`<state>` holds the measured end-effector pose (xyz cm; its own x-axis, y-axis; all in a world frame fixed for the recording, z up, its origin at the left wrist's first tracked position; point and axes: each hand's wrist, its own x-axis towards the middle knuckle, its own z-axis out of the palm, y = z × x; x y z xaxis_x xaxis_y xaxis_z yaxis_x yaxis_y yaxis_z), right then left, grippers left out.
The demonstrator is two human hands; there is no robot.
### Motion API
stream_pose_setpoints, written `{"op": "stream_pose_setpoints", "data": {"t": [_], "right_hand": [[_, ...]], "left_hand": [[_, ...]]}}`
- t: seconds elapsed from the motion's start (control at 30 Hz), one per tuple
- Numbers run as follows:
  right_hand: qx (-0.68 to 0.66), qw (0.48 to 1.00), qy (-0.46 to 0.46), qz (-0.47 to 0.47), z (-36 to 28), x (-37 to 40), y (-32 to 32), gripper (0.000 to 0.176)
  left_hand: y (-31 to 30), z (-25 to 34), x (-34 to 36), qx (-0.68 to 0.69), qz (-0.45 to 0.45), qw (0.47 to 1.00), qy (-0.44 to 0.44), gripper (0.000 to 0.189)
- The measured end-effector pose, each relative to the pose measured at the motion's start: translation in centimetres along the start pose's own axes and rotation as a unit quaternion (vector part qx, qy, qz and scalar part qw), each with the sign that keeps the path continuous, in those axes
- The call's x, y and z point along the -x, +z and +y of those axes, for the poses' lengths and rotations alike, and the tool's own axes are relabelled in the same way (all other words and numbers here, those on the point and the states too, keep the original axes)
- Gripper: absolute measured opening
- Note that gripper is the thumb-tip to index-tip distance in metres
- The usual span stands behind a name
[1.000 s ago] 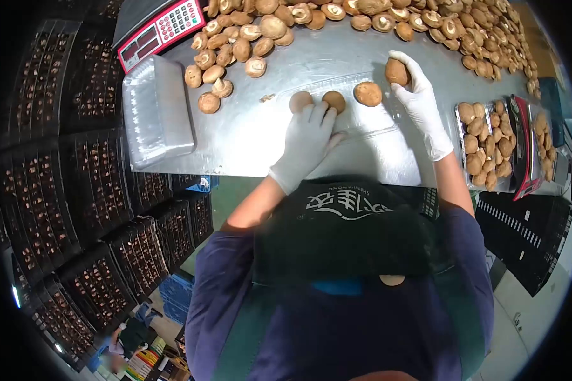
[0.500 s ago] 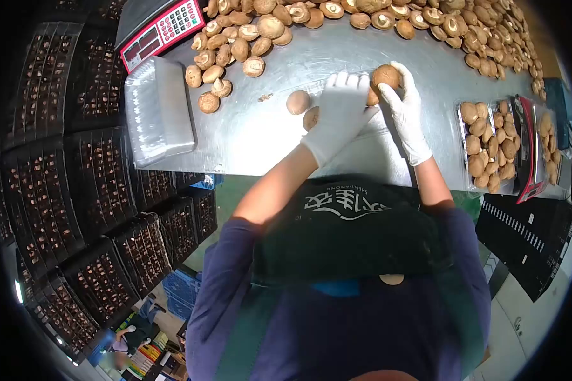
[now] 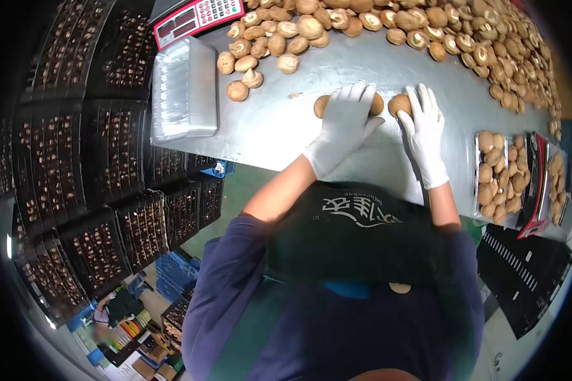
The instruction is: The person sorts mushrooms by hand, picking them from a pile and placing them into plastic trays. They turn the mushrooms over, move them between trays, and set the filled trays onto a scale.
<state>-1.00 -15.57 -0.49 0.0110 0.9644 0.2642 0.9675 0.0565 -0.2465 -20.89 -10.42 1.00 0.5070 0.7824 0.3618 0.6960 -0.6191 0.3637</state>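
Observation:
I wear white gloves at a metal table (image 3: 279, 130). My left hand (image 3: 346, 120) lies flat with fingers spread over a short row of brown mushrooms; one mushroom (image 3: 321, 105) shows at its left edge and another mushroom (image 3: 377, 105) at its right. My right hand (image 3: 424, 130) is just to the right, its thumb and fingers around a further mushroom (image 3: 399, 103) held down at the end of that row. A thin clear tray (image 3: 388, 145) seems to lie under the row; its outline is faint.
A stack of clear trays (image 3: 184, 89) and a red-faced scale (image 3: 197, 14) stand at the left. Loose mushrooms (image 3: 464, 35) cover the far side. A filled mushroom tray (image 3: 499, 178) sits right. Black crates (image 3: 95, 159) line the left; another person (image 3: 111, 311) is below.
My right hand has brought its mushroom down from the air to the end of the row. My left hand has slid right along the row and flattened over it.

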Motion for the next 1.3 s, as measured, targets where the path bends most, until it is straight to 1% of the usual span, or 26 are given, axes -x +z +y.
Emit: {"op": "stream_pose_setpoints", "data": {"t": [0.07,0.13,0.2,0.27,0.4,0.47,0.5,0.57,0.6,0.67,0.7,0.73,0.8,0.83,0.87,0.93,0.97,1.0,1.03,1.07,1.1,1.13,1.2,1.23,1.27,1.3], "right_hand": [[-0.054,0.998,0.03,0.026,-0.2,0.1,-1.0,0.053],[-0.077,0.995,0.008,0.065,-0.5,-0.9,-1.8,0.05],[-0.174,0.982,0.013,0.069,-1.8,-2.3,-3.2,0.044],[-0.216,0.974,-0.029,0.054,-4.0,-4.7,-3.8,0.036],[-0.235,0.951,-0.199,-0.009,-9.4,-9.9,-0.7,0.036],[-0.163,0.946,-0.277,-0.039,-12.1,-13.0,2.8,0.038],[-0.164,0.945,-0.282,-0.039,-13.7,-13.8,3.9,0.038],[-0.081,0.958,-0.242,-0.13,-16.1,-15.0,5.8,0.038],[-0.081,0.958,-0.245,-0.128,-16.4,-15.3,6.6,0.038],[-0.037,0.95,-0.297,-0.088,-16.6,-15.5,8.6,0.033],[-0.099,0.949,-0.295,-0.045,-16.4,-15.8,8.9,0.026],[-0.123,0.951,-0.274,-0.071,-15.7,-15.9,9.0,0.023],[-0.178,0.949,-0.26,0.028,-15.1,-14.6,6.5,0.026],[-0.222,0.947,-0.229,-0.027,-14.6,-13.5,3.7,0.028],[-0.263,0.941,-0.193,-0.085,-13.8,-11.8,-0.1,0.03],[-0.285,0.901,-0.038,-0.323,-12.2,-7.7,-8.4,0.028],[-0.266,0.903,-0.098,-0.322,-9.1,-5.3,-9.2,0.024],[-0.322,0.873,-0.166,-0.326,-7.1,-2.9,-10.7,0.021],[-0.262,0.868,-0.142,-0.398,-5.7,-1.2,-12.6,0.025],[-0.191,0.848,-0.05,-0.492,-3.7,1.0,-14.1,0.028],[-0.129,0.864,-0.076,-0.481,-1.6,3.6,-14.2,0.031],[-0.046,0.869,-0.034,-0.492,-1.2,5.1,-15.3,0.036],[0.14,0.858,-0.008,-0.494,-0.5,7.0,-14.8,0.038],[0.136,0.858,-0.001,-0.495,-0.6,7.3,-14.4,0.038],[0.018,0.925,0.0,-0.378,-1.0,6.9,-13.6,0.037],[-0.098,0.964,0.001,-0.247,-1.5,6.3,-12.7,0.036]], "left_hand": [[-0.9,-2.3,0.3,0.047,0.049,0.998,-0.015,0.041],[-2.3,-8.0,1.4,-0.085,0.125,0.988,-0.038,0.034],[-5.9,-10.1,2.2,-0.128,0.207,0.963,-0.119,0.029],[-6.0,-14.0,3.7,-0.183,0.201,0.945,-0.183,0.032],[-6.5,-15.4,4.6,-0.143,0.175,0.961,-0.158,0.045],[-6.3,-15.6,4.3,-0.147,0.196,0.957,-0.153,0.044],[-6.2,-15.9,4.4,-0.135,0.203,0.959,-0.142,0.043],[-6.5,-15.5,4.4,-0.126,0.206,0.96,-0.14,0.042],[-7.0,-14.9,4.5,-0.127,0.209,0.96,-0.14,0.042],[-7.8,-13.6,5.0,0.019,0.236,0.952,-0.192,0.043],[-8.1,-12.7,5.6,0.113,0.232,0.939,-0.229,0.043],[-8.2,-12.2,6.1,0.115,0.231,0.938,-0.23,0.043],[-8.3,-11.5,6.7,0.347,0.236,0.867,-0.27,0.044],[-9.3,-10.5,6.7,0.43,0.21,0.824,-0.303,0.046],[-9.4,-10.1,7.0,0.437,0.207,0.82,-0.305,0.046],[-9.2,-9.5,7.6,0.372,0.114,0.873,-0.293,0.047],[-7.5,-9.0,7.8,0.522,0.145,0.788,-0.292,0.049],[-7.6,-8.1,7.6,0.526,0.145,0.785,-0.293,0.049],[-8.1,-7.2,7.1,0.439,0.078,0.849,-0.284,0.049],[-8.2,-6.4,6.8,0.344,0.009,0.9,-0.268,0.05],[-7.8,-5.7,6.6,0.324,-0.001,0.911,-0.256,0.048],[-7.2,-5.5,6.7,0.328,-0.007,0.91,-0.254,0.048],[-5.7,-5.4,6.9,0.212,-0.006,0.971,-0.11,0.046],[-5.3,-5.3,6.9,0.16,-0.029,0.984,-0.075,0.045],[-5.0,-5.1,7.1,0.162,-0.036,0.984,-0.07,0.045],[-4.6,-4.9,7.2,0.14,-0.012,0.988,-0.062,0.043]]}}
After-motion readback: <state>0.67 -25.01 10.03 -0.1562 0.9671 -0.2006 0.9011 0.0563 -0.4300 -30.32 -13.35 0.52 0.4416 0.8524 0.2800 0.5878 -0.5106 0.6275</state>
